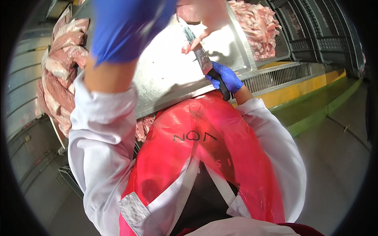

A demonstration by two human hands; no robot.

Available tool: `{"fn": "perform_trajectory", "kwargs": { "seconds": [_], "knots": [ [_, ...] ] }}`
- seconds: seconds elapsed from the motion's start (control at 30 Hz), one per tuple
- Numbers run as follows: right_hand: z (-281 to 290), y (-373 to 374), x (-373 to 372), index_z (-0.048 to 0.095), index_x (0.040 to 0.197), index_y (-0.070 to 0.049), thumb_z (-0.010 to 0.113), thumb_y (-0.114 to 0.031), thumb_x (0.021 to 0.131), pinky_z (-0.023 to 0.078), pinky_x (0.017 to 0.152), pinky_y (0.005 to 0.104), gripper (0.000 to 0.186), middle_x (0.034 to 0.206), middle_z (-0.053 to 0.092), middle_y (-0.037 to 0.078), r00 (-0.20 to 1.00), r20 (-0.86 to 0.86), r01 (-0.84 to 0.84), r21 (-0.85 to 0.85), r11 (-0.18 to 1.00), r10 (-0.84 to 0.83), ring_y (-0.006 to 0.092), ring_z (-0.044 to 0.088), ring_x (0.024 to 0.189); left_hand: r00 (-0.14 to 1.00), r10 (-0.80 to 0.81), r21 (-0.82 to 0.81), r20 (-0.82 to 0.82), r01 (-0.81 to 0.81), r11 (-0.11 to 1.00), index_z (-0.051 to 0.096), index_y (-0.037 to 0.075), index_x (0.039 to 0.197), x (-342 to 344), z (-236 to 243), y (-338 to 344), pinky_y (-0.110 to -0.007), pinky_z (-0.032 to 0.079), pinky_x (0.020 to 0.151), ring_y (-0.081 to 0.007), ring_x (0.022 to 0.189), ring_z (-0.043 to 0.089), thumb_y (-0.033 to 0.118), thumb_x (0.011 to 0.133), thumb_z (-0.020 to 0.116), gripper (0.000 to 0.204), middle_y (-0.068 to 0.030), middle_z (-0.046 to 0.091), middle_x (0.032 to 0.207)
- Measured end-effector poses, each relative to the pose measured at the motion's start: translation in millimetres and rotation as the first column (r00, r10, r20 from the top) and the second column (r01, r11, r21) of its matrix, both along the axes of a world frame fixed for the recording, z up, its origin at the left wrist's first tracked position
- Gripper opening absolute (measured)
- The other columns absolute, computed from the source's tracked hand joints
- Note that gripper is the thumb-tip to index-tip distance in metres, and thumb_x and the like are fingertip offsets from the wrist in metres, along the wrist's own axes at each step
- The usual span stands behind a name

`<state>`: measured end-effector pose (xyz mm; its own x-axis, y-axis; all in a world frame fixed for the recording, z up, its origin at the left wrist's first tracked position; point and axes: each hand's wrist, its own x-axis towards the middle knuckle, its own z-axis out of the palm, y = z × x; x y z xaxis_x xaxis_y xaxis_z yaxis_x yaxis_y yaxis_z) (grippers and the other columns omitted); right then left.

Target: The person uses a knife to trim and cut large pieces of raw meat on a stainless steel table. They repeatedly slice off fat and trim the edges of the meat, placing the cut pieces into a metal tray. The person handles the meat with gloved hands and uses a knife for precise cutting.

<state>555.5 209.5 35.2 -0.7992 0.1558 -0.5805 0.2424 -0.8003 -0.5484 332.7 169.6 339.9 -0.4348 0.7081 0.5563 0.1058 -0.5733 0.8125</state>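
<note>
My right hand point(225, 77), in a blue glove, is closed round the black handle of a knife point(201, 57) at the near edge of a metal tray point(165, 74). The blade points away and slightly left. A thin strip of pink meat point(191, 46) lies across the blade. My left hand point(132, 27), also blue-gloved, is raised close to the camera at the upper left; its fingers lie beyond the top edge. A larger piece of pale pink meat point(208, 13), partly blurred, shows right of that hand. Whether the left hand touches it is hidden.
Thick slabs of meat point(63, 70) are heaped left of the tray. Pale trimmings point(256, 29) fill a container at the far right, with dark crates point(315, 31) beyond it. A metal grate point(283, 76) and yellow edge point(299, 90) run on the right.
</note>
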Motion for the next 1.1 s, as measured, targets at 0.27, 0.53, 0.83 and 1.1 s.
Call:
{"fn": "perform_trajectory", "kwargs": {
  "seconds": [0.27, 0.53, 0.83, 1.1],
  "knots": [
    [25, 20, 55, 0.059, 0.119, -0.007, 0.055, -0.04, 0.103, 0.045, 0.046, 0.026, 0.037, 0.087, 0.064, 0.01, 0.927, -0.069, 0.374, 0.06, 0.926, -0.37, 0.0146, 0.055, 0.053, 0.805, -0.116, -0.268, -0.581, -0.055, 0.962, 0.056, -0.006, 0.127, -8, -71, 108, -0.036, 0.051, 0.098, -0.0273, 0.114, 0.063, 0.019, 0.099, 0.056, 0.037, -0.0186, 0.064, 0.125],
    [86, 156, 110, 0.047, 0.12, -0.001, 0.038, -0.039, 0.11, 0.036, 0.056, 0.0254, 0.041, 0.094, 0.046, 0.009, 0.751, -0.44, 0.574, 0.066, 0.816, -0.493, 0.0098, 0.04, 0.059, 0.858, -0.232, -0.784, -0.458, -0.267, 0.561, 0.062, 0.008, 0.128, -72, -286, -9, -0.043, 0.051, 0.094, -0.0341, 0.119, 0.058, 0.031, 0.091, 0.07, 0.045, -0.0165, 0.061, 0.13],
    [-7, 44, 22, 0.054, 0.13, -0.008, 0.055, -0.032, 0.105, 0.048, 0.047, 0.0267, 0.034, 0.092, 0.067, 0.012, 0.95, 0.012, 0.273, 0.447, 0.852, -0.311, 0.0148, 0.059, 0.057, 0.709, -0.12, -0.657, -0.695, -0.558, 0.507, 0.062, 0.006, 0.099, -71, -347, -230, -0.047, 0.051, 0.078, -0.0388, 0.088, 0.061, 0.018, 0.09, 0.065, 0.015, -0.0185, 0.06, 0.096],
    [-25, -64, -230, 0.043, 0.149, -0.009, 0.056, -0.014, 0.098, 0.055, 0.062, 0.0323, 0.053, 0.08, 0.067, 0.011, 0.913, 0.19, -0.382, 0.711, 0.591, 0.361, 0.0182, 0.066, 0.069, 0.529, 0.388, -0.595, -0.755, -0.801, -0.064, 0.059, 0.002, 0.101, -48, -305, -572, -0.044, 0.05, 0.074, -0.0426, 0.085, 0.06, 0.012, 0.087, 0.07, 0.02, -0.0204, 0.059, 0.093]
  ]
}}
